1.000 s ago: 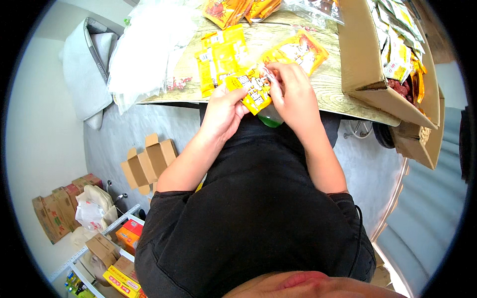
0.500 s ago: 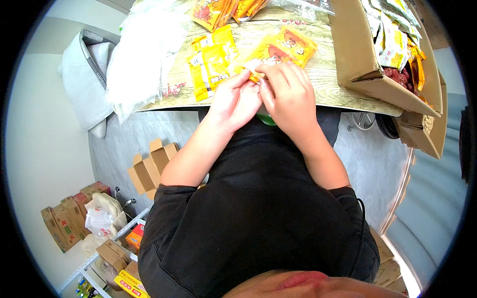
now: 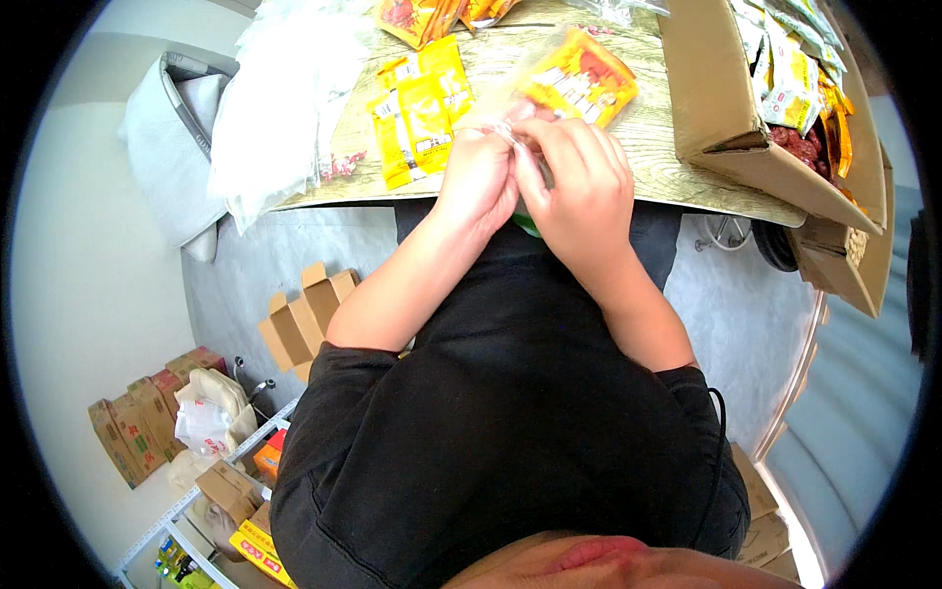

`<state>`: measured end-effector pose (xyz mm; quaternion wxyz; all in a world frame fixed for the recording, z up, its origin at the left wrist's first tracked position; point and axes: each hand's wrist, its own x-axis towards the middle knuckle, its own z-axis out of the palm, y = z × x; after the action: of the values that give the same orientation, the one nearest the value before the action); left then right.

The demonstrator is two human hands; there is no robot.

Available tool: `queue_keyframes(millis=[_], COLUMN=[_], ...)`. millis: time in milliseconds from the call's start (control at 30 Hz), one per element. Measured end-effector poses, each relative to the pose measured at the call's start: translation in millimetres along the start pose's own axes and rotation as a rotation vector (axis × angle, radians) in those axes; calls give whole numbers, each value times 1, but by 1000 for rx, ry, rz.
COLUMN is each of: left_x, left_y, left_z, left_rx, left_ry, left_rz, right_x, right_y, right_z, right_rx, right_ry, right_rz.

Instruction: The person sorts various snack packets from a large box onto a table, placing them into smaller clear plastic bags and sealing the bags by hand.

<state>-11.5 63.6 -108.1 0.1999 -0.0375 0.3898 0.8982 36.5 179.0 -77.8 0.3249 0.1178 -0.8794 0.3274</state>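
My left hand (image 3: 478,179) and my right hand (image 3: 581,169) meet at the near edge of the table, their fingers closed on the gathered end of a clear plastic bag (image 3: 512,106). Orange-and-yellow packets (image 3: 581,80) show through the bag, which lies on the tabletop beyond my right hand. Exactly how the fingertips pinch the film is partly hidden. Left of the bag, several yellow packets (image 3: 424,113) rest in an overlapping group just past my left hand.
A pile of clear bags (image 3: 280,118) covers the table's left end. Orange packs (image 3: 422,22) lie at the far edge. An open cardboard box (image 3: 714,93) with packets stands at the right, another box (image 3: 834,260) below it. An opened carton (image 3: 304,319) is on the floor.
My fingers have drawn the bag's end together, and my left hand has turned from palm-up to more closed. The packets in the bag have shifted and tilted slightly to the right.
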Motion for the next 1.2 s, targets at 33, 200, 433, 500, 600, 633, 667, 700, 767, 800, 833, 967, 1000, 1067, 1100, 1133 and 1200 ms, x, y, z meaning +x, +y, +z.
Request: queue_keyframes(millis=[33, 200, 433, 500, 600, 633, 667, 700, 767, 800, 833, 967, 1000, 1067, 1100, 1133, 1200], left_x=[-1, -14, -30, -30, -45, -49, -54, -62, -75, -80, -87, -101, -93, -87, -87, -87, -88], left_y=[2, 7, 64, 74, 78, 79, 80, 78, 74, 72, 73, 65, 63, 63, 64, 64, 67], left_z=[5, 8, -46, -64, -81, -84, -85, -81, -84, -85, -88, -81, -76, -86, -87, -88, -90], left_rx=[1, -190, 1570, 1893, 2207, 2228, 2246, 2274, 2286, 2298, 2324, 762, 300, 336, 335, 281, 225], left_ry=[3, 62, 145, 114, 54, -15, -83, -85, -125, -165, -159, 330, 334, 330, 329, 345, 359], left_rz=[1, -59, 634, 768, 588, 513, 437, 445, 475, 509, 549, 216, 213, 107, 108, 92, 70], right_x=[1, 0, -2, -3, -4, -4, -4, -5, -4, -3, -2, 0, 2, 2, 2, 3, 4], right_y=[-1, 3, 4, 5, 4, 5, 6, 6, 5, 5, 5, 2, 2, 1, 0, 1, 2], right_z=[-1, 0, -2, 1, 0, 0, -1, -1, 0, -1, -1, 1, 1, 1, 1, 0, -1], right_rx=[-6, 11, 0, 4, -15, -14, -9, -7, -7, -9, -10, -11, -8, -12, -21, -23, -39], right_ry=[8, -7, -43, -72, -89, -87, -86, -88, -90, -90, -90, -88, -85, -85, -80, -78, -85], right_rz=[-5, -11, 73, 65, 70, 70, 83, 98, 91, 82, 83, 78, 72, 60, 61, 61, 69])
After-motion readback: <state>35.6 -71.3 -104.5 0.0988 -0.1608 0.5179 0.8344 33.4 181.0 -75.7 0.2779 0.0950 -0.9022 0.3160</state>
